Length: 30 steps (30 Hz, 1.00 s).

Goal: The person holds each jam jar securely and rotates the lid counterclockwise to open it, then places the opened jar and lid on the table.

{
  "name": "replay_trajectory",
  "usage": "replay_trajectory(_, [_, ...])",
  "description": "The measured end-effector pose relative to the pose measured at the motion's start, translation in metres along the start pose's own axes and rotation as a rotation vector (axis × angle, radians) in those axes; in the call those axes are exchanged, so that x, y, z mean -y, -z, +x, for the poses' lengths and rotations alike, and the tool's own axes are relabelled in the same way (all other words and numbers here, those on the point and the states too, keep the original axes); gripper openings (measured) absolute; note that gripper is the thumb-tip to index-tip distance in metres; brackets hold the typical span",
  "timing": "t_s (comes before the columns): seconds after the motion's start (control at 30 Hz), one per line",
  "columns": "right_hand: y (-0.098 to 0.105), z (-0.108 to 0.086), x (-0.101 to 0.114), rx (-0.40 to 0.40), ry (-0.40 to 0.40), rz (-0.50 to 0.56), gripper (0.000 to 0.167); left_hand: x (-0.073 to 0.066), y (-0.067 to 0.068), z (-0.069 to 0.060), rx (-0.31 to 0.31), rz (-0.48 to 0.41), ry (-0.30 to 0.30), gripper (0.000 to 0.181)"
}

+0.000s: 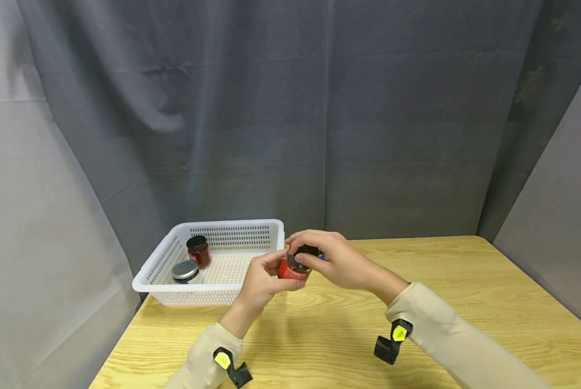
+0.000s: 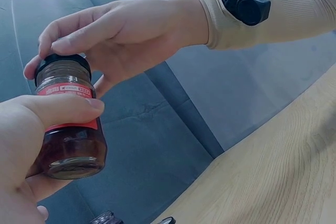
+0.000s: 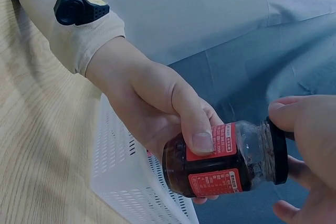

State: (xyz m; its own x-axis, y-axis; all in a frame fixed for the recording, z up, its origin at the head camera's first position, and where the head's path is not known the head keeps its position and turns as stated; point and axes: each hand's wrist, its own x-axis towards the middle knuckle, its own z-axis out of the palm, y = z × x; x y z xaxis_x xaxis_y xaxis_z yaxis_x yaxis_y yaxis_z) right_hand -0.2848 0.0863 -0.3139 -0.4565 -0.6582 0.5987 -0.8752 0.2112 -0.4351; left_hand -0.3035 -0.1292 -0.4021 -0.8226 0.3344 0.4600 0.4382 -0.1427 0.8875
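Note:
A glass jar (image 1: 292,270) with a red label and dark contents is held above the table, beside the basket's right end. My left hand (image 1: 265,278) grips its body, with the thumb across the label in both wrist views. Over the top, my right hand (image 1: 338,259) pinches the black lid (image 3: 278,150) between thumb and fingers. The lid sits on the jar's mouth in the right wrist view; whether it is loose I cannot tell. Some clear glass shows between the label and the lid.
A white plastic basket (image 1: 198,294) stands at the back left. Inside are a black-lidded jar (image 1: 199,252) and a silver-lidded jar (image 1: 186,271). Something blue (image 1: 322,256) peeks out behind my right hand. Grey curtains (image 1: 392,135) hang behind the wooden table (image 1: 446,286).

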Motion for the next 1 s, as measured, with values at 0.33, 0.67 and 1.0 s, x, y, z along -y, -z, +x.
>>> replay_trajectory(0.33, [0.0028,-0.0004,0.0024,-0.008,-0.099,-0.083,0.045,-0.001,-0.0018,-0.0005,-0.01,-0.004,-0.018,0.06])
replay_trajectory(0.67, [0.0041,-0.0023,0.0038,-0.014,-0.125,-0.09,0.04,-0.0003,-0.0024,0.0011,-0.013,-0.013,-0.023,0.062])
replay_trajectory(1.0, [0.0063,-0.0024,0.0034,0.018,-0.133,-0.081,0.038,-0.0012,-0.0019,0.0005,-0.019,-0.006,-0.016,0.063])
